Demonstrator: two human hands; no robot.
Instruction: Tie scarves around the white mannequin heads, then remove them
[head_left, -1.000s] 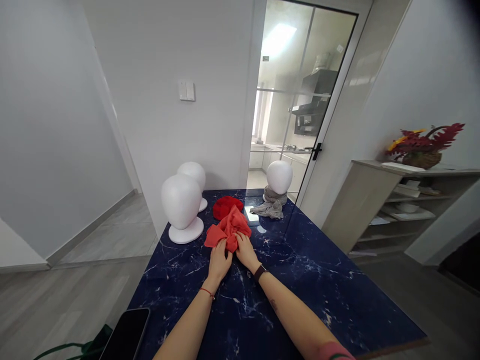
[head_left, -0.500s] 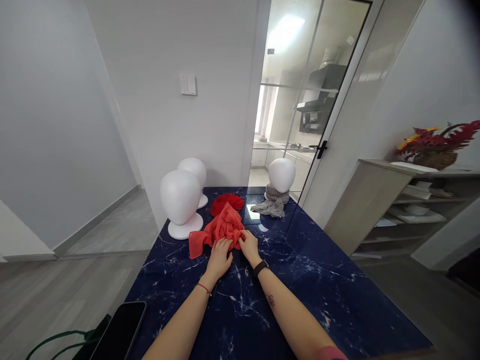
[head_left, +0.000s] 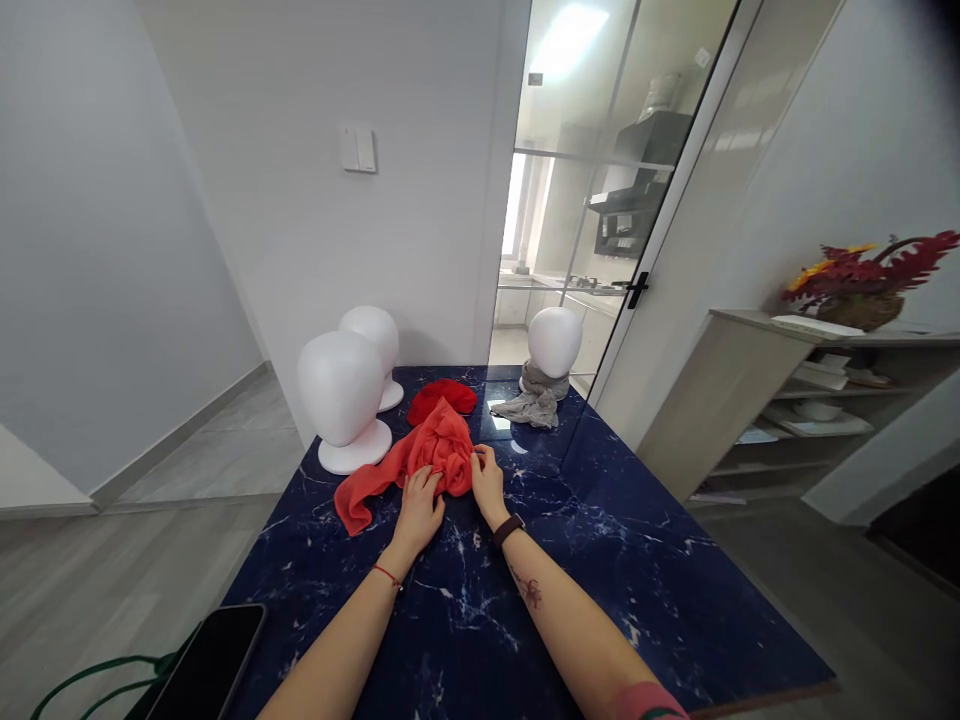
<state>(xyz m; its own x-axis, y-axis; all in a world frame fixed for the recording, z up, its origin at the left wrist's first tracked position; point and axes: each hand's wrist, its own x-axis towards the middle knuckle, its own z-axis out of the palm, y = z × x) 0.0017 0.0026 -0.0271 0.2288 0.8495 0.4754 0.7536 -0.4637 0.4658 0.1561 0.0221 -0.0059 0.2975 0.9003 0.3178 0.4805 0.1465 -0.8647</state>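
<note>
An orange-red scarf (head_left: 420, 455) lies bunched on the dark blue marble table (head_left: 585, 560), with one end trailing out to the left. My left hand (head_left: 417, 508) rests on its near edge, fingers curled into the cloth. My right hand (head_left: 487, 482) pinches the scarf's right side. Just behind the scarf lies a darker red knitted hat (head_left: 442, 396).
Two white foam heads (head_left: 341, 395) (head_left: 369, 335) stand at the table's left rear. A third white head (head_left: 555, 342) wears a grey scarf (head_left: 532, 400) at the back. A black phone (head_left: 206, 665) lies at the near left corner. Shelves with a flower basket (head_left: 862, 290) stand to the right.
The scarf has been drawn out: its left end now trails farther left across the table. Both hands stay on the cloth and have shifted slightly left.
</note>
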